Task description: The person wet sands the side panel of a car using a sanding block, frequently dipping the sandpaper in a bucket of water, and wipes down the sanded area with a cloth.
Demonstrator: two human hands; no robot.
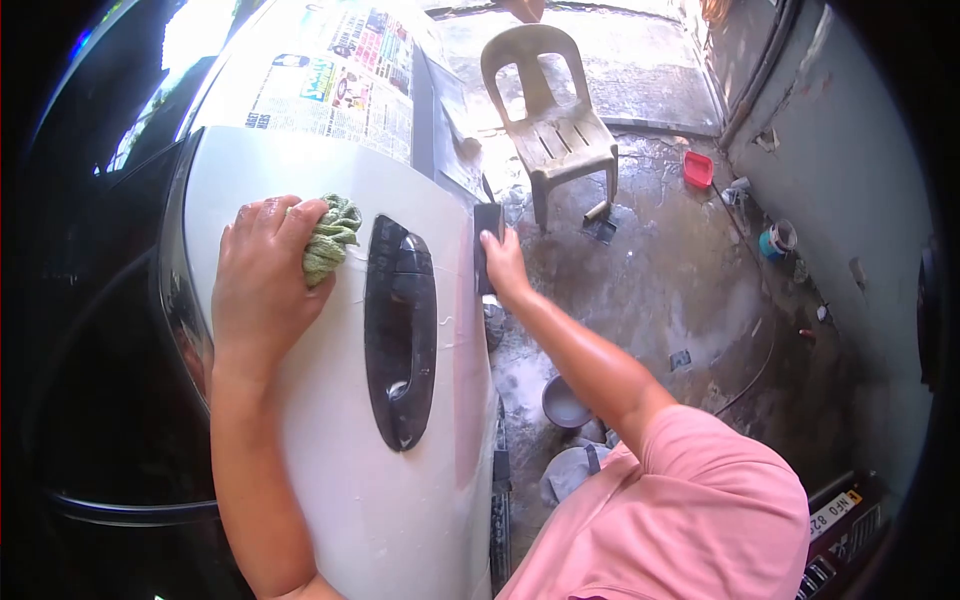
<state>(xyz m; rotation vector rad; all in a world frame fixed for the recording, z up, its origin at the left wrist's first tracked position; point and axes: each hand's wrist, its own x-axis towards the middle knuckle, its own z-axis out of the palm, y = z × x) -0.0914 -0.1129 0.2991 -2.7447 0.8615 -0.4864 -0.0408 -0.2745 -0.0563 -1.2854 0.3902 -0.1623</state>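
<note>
My left hand [265, 270] is closed around a crumpled green cloth [333, 240], resting on the white car door [320, 440]. To the right of the cloth lies the door's black handle [402, 330]. Further right, my right hand [506, 265] grips a dark flat sanding block [487, 245] against the curved side of the door. Thin wet streaks run over the paint, and a pinkish patch [468, 380] shows below the block. The block's working face is hidden.
Newspaper [340, 80] covers the panel ahead. A plastic chair [550, 120] stands on the wet floor [650, 260]. A red container [698, 169], a paint can [777, 240] and a cable lie near the right wall. A grey bucket [566, 402] sits below my right arm.
</note>
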